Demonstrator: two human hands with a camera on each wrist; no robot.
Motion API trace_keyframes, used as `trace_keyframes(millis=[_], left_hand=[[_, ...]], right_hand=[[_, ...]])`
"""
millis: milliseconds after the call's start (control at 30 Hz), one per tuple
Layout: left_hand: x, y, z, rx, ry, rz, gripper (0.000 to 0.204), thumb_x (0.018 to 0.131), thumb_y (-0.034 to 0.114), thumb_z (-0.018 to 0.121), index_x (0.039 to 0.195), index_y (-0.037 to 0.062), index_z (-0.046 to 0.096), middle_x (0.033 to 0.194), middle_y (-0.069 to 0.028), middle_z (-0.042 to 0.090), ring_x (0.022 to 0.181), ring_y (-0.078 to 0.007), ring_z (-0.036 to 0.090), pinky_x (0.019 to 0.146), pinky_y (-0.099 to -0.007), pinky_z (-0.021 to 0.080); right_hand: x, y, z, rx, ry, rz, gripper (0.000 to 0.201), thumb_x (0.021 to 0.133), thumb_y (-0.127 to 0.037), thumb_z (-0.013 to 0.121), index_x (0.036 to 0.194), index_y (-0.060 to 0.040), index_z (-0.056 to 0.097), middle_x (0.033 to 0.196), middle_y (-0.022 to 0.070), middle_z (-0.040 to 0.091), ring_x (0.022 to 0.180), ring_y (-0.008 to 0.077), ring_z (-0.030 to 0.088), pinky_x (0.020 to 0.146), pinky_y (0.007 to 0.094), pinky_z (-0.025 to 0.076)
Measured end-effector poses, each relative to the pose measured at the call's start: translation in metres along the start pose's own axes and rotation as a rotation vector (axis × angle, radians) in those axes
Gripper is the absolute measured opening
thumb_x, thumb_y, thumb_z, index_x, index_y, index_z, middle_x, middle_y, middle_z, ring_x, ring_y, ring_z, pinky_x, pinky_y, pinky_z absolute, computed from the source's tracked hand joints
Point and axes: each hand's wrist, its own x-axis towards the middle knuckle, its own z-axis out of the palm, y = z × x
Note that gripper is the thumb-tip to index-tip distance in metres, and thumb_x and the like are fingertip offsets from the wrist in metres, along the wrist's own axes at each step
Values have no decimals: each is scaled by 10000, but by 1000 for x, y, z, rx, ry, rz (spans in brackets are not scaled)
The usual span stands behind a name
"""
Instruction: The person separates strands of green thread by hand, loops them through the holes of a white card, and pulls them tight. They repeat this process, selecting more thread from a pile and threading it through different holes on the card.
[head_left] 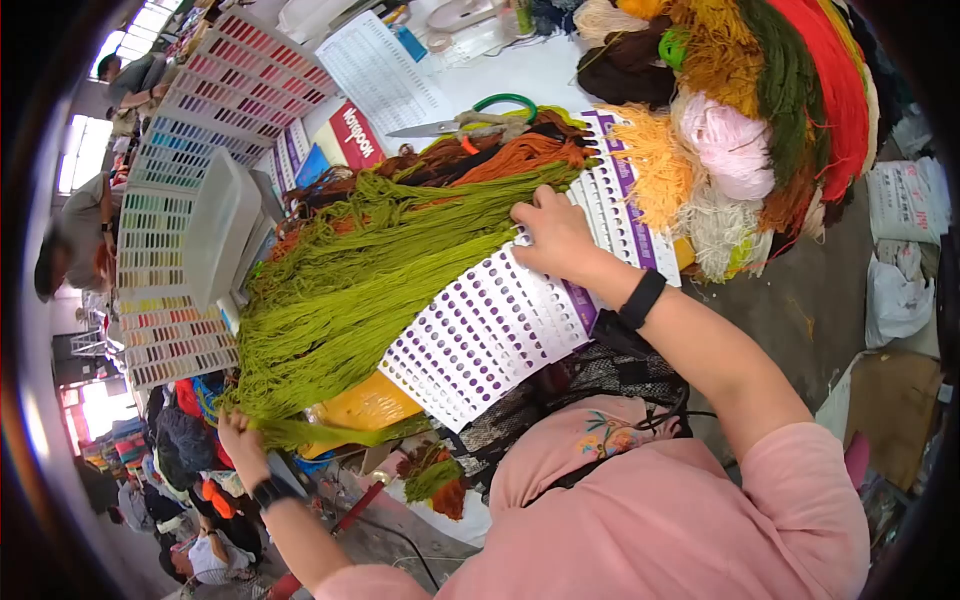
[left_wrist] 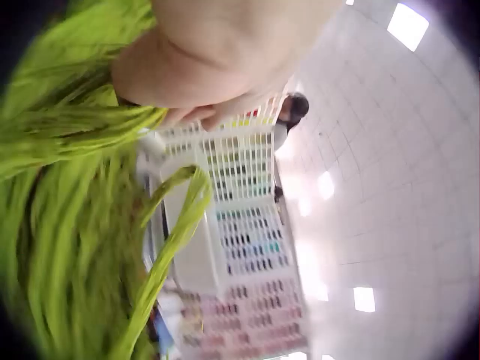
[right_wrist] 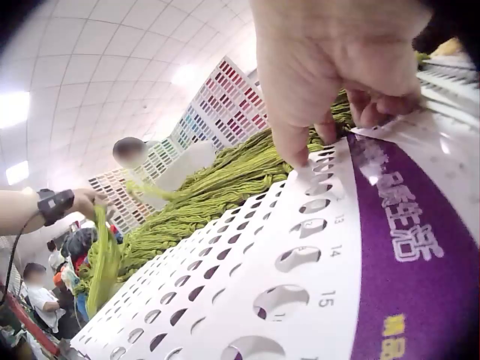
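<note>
My left hand [head_left: 240, 440] grips a thin hank of olive-green yarn [head_left: 330, 434] at the left edge of the spread. In the left wrist view, a loop of this yarn [left_wrist: 176, 232] hangs below the fingers. My right hand [head_left: 555, 235] bends its fingers over the edge of a white perforated card [head_left: 480, 325], thumb on the row of holes. Its other fingertips reach the green yarn spread [head_left: 350, 290], partly hidden behind the card. Numbers and a purple band [right_wrist: 397, 225] run along the card in the right wrist view.
Scissors with green handles [head_left: 490, 115] lie behind the yarn, near a red notebook [head_left: 350, 135]. Colour sample boards [head_left: 180, 180] and a white plastic tray [head_left: 215, 230] stand at the left. Skeins in several colours, including pink yarn [head_left: 725, 145], pile up at the right.
</note>
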Motion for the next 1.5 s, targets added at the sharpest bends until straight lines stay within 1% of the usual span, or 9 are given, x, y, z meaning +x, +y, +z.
trace_keyframes(millis=[100,300,433,533,767,867,1067,1233,1500], left_hand=[[-84,-40,25,73,-187,-116,167,837,172,478,902,19,502,723,-42,510,542,-65,436,438,-148,350],[-220,-150,107,46,-633,-275,361,890,254,355,1060,-46,462,1082,-161,495,978,-213,491,810,-350,413],[-247,-169,132,15,-723,-252,450,900,298,269,1174,-47,363,1188,-163,410,1094,-238,408,880,-391,366],[-249,-171,129,128,-856,-212,513,887,338,244,1209,-56,310,1162,-164,427,1046,-261,445,875,-439,372],[-256,-164,117,-205,-683,-368,384,892,232,330,1146,-51,384,1141,-171,452,976,-222,500,797,-369,454],[-256,-168,115,-13,-704,-167,277,852,128,442,1068,-44,469,1057,-147,515,900,-195,538,773,-326,465],[-258,-168,114,-146,-581,-200,208,828,73,478,997,-36,529,1003,-130,545,828,-171,552,674,-275,468],[-261,-168,114,-162,-631,-236,216,856,116,415,964,-36,524,1038,-151,517,893,-205,540,695,-320,481],[-255,-168,110,-180,-667,-261,263,872,171,381,1005,-31,486,1064,-164,493,899,-241,541,719,-398,505]], right_hand=[[1,-1,-4,23,-22,-6,355,607,-248,625,919,-100,547,913,126,436,891,292,442,727,395,373],[-30,-42,-5,479,70,-231,122,629,-110,619,731,-51,587,829,99,516,810,247,503,717,329,406],[-67,-106,-17,1210,-512,69,123,733,-128,580,743,-9,607,622,22,550,531,87,499,504,218,408],[-76,-132,-27,1337,-754,214,113,742,-108,561,753,-1,598,599,17,541,496,68,486,475,195,394],[-80,-133,-25,1513,-806,323,80,755,-60,504,717,-7,550,666,38,553,498,78,504,476,194,431],[-82,-137,-30,1537,-830,362,76,772,-71,489,762,-13,538,762,51,563,532,88,533,488,193,442],[-86,-141,-35,1484,-846,379,84,788,-96,490,809,-21,521,775,54,569,566,97,555,469,179,431],[-89,-147,-35,1216,-849,261,74,751,-73,552,751,0,564,717,39,563,510,69,501,441,169,390],[-91,-143,-34,1472,-811,351,52,721,-29,556,724,19,577,648,26,554,442,46,404,456,168,374]])
